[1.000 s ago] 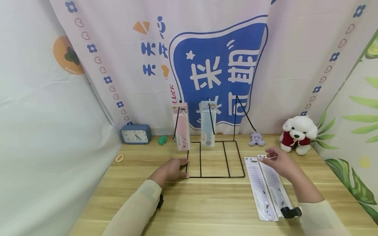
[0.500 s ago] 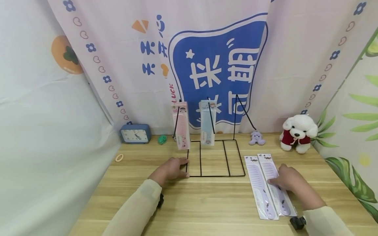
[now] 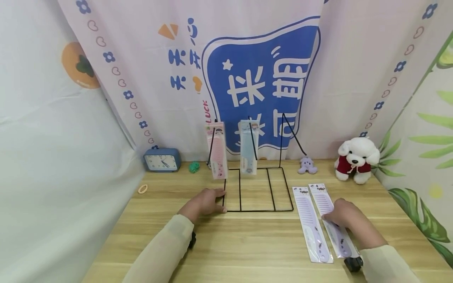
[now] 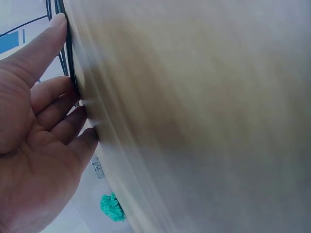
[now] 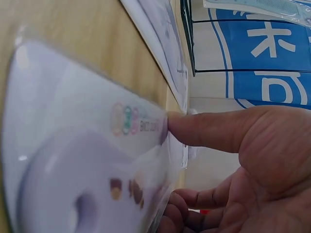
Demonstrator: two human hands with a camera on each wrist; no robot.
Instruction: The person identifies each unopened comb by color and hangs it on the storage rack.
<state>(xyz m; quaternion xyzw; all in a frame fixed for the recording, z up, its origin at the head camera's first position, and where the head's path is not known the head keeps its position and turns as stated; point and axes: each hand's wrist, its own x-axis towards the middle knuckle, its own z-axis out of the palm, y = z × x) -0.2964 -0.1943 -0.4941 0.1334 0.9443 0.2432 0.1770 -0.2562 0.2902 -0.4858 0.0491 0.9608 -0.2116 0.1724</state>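
My left hand (image 3: 207, 201) rests its fingertips and thumb at the left front corner of a black wire display rack (image 3: 260, 211), pressing on the wire and not wrapped round it. In the left wrist view the same hand (image 4: 46, 111) has thumb and fingers spread apart along the wire. My right hand (image 3: 345, 214) grips a purple comb in clear packaging (image 3: 342, 245) across its width, thumb on the left edge and fingers at the right. Close up in the right wrist view, the pack (image 5: 92, 145) lies low over the table. A second packaged purple comb (image 3: 311, 224) lies beside it.
On the rack's hooks hang a pink packaged comb (image 3: 217, 151) and a blue one (image 3: 249, 147); the right hook (image 3: 294, 134) is bare. Along the back stand a blue clock (image 3: 162, 160), a green toy (image 3: 194, 167), a purple toy (image 3: 307, 166) and a white plush dog (image 3: 357, 159). A ring (image 3: 142, 189) lies left.
My right hand has come down and nearer along the right-hand purple comb pack, from its top end to its middle, and now grips it. The left hand stays at the rack's corner.
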